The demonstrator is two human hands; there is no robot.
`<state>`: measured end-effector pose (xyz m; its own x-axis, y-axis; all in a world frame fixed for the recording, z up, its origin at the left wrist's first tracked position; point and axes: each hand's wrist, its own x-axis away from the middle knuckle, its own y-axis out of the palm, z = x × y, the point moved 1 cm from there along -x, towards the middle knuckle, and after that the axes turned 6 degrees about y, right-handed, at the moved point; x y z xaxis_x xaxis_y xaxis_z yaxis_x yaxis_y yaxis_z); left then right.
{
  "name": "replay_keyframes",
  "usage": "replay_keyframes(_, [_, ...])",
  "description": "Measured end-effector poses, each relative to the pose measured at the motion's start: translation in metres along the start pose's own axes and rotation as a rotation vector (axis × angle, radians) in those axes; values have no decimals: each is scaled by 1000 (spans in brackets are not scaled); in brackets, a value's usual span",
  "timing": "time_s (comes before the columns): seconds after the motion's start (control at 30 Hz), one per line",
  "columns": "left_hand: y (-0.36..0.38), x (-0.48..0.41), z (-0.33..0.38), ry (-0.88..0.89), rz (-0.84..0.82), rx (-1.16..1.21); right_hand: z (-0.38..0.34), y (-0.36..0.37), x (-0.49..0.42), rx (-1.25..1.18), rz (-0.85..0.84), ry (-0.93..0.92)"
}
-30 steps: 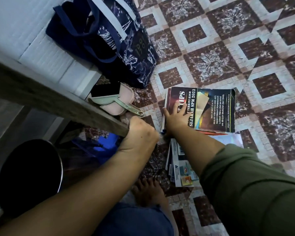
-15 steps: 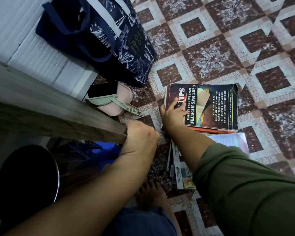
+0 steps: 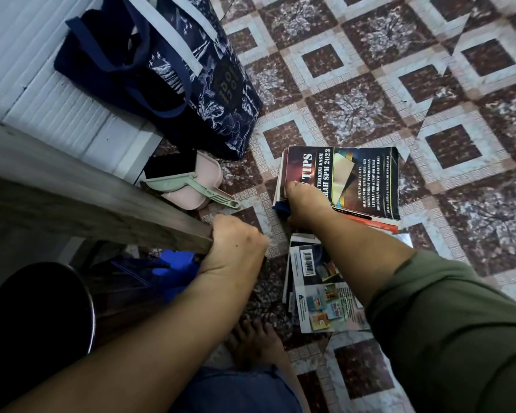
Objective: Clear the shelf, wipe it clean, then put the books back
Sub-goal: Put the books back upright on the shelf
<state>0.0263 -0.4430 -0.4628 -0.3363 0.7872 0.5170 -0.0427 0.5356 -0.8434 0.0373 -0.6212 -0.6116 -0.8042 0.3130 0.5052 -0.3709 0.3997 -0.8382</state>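
A brown-and-white patterned tile floor point(image 3: 355, 108) met a white ribbed wall point(image 3: 42, 93); a black round stool point(image 3: 27, 323) sat in shadow.

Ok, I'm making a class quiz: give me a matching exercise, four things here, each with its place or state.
1. navy floral fabric tote bag
2. pink plastic dustpan with pale green brush
3. black glossy TIPS book
4. left hand

A. grips the end of the grey wooden shelf board
B. tops a floor stack, right hand gripping its edge
C. beside the white ribbed wall
D. on the floor tiles between bag and board

Pairs: 1-C, 2-D, 3-B, 4-A
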Motion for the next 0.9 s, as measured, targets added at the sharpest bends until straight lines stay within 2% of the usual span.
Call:
replay_keyframes(0.03, [-14,-1,-1,5,9,-12,3,-8,-1,-33,-8,0])
replay_keyframes(0.07, [-24,-6,0,-14,113,-88,8,-19,-2,-48,-9,-18])
replay_keyframes(0.1, [-27,-7,4,-56,99,-125,13,-33,-2,-44,-15,-30])
replay_keyframes(0.13, [-25,-7,9,-73,158,-171,19,-49,0,-31,-15,-42])
replay_keyframes(0.37, [-27,-10,6,-61,289,-205,29,-148,30,171,28,-173])
replay_keyframes(0.47, [-18,-11,5,51,284,-103,16,-164,46,204,32,-228])
replay_keyframes(0.53, [-33,-10,10,28,184,-126,9,-148,51,200,35,-228])
replay_keyframes(0.6, [-38,-14,9,-34,115,-72,12,-115,50,212,38,-205])
replay_keyframes(0.73, [-39,-7,6,-48,170,-196,46,-67,53,144,59,-10])
replay_keyframes(0.83, [-23,-6,5,27,197,-247,69,-68,54,139,83,154])
replay_keyframes(0.9, [-17,-3,4,121,211,-150,75,-75,55,113,77,176])
